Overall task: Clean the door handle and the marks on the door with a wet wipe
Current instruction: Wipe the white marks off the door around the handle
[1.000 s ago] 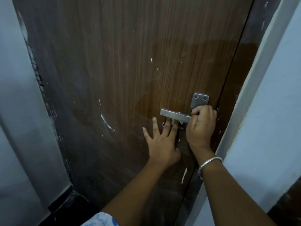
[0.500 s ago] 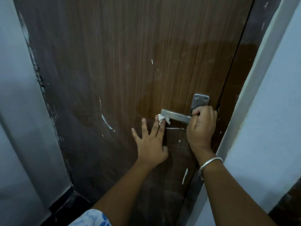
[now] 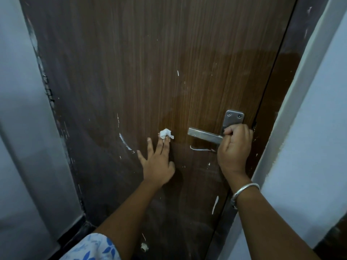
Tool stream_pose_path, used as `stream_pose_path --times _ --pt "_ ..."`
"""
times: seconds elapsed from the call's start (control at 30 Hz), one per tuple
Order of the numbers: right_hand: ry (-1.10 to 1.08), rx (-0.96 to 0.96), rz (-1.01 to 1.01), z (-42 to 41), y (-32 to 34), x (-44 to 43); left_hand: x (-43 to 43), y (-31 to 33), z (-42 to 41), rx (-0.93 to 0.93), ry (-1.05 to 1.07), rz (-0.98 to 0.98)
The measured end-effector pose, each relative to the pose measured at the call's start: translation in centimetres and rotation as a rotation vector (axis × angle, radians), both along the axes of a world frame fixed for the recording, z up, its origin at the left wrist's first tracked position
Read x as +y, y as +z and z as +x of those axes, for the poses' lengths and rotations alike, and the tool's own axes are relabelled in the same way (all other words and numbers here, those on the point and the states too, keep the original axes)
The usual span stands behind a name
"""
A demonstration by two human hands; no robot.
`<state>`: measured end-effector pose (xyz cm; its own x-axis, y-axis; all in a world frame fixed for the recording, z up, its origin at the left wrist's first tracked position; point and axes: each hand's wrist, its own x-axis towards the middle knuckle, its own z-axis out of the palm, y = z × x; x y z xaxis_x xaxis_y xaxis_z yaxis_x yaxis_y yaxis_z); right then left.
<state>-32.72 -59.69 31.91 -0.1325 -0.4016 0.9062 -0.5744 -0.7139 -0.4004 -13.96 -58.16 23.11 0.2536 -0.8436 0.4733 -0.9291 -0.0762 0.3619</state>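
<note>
Nearest to me, my left sleeve (image 3: 93,247), white with a blue leaf print, sits at the bottom edge, and a silver bangle (image 3: 242,191) circles my right wrist. From there both forearms reach up to the brown wooden door (image 3: 150,62).

My left hand (image 3: 157,164) lies flat against the door with its fingers spread, so that grip is wide open rather than curled round anything. Its middle fingertips press a small crumpled wet wipe (image 3: 165,134) against the wood. The wipe sits to the left of the handle's free end, apart from it, and just right of a curved white mark (image 3: 124,142).

My right hand (image 3: 233,149) is wrapped in a full closed grip round the door handle (image 3: 203,135), a flat silver lever, holding it near the pivot end under the screwed metal plate (image 3: 233,119). The lever's free end sticks out to the left, bare.

Just beneath the lever runs a thin white streak (image 3: 200,149). Lower down, near the door's right edge, is a longer white mark (image 3: 215,204), and small white flecks dot the wood higher up. Beyond the door's right edge stands the white door frame (image 3: 293,91), and pale wall (image 3: 18,109) lies to the left.
</note>
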Motion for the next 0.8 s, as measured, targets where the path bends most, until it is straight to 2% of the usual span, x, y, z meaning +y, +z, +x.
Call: stream_pose_path --times 0.1,0.2,0.23,0.33,0.47,0.57,0.7,0.8 --pt "-0.003 -0.003 0.006 0.1 0.0 0.0 0.4 0.4 0.0 0.017 -0.018 -0.005" --pt "-0.012 -0.006 0.014 0.1 -0.1 0.0 0.8 0.2 -0.7 -0.180 -0.076 -0.021" --pt "-0.015 -0.006 0.012 0.1 -0.1 0.0 0.7 0.0 -0.8 -0.181 -0.060 -0.017" --pt "-0.021 0.000 0.013 0.0 0.0 0.0 0.4 0.1 -1.5 0.033 0.034 0.013" --pt "-0.015 -0.001 0.019 0.0 0.0 -0.1 0.8 -0.9 -3.1 -0.111 -0.056 -0.005" --pt "-0.011 -0.011 0.020 0.1 0.0 0.0 0.7 -0.8 -3.8 0.095 0.000 0.004" --pt "-0.013 -0.013 0.025 0.1 0.0 0.0 1.1 -1.1 -6.3 -0.071 -0.116 -0.049" --pt "-0.013 -0.012 0.022 0.1 0.1 0.2 1.0 -1.3 -7.2 0.044 -0.103 -0.057"
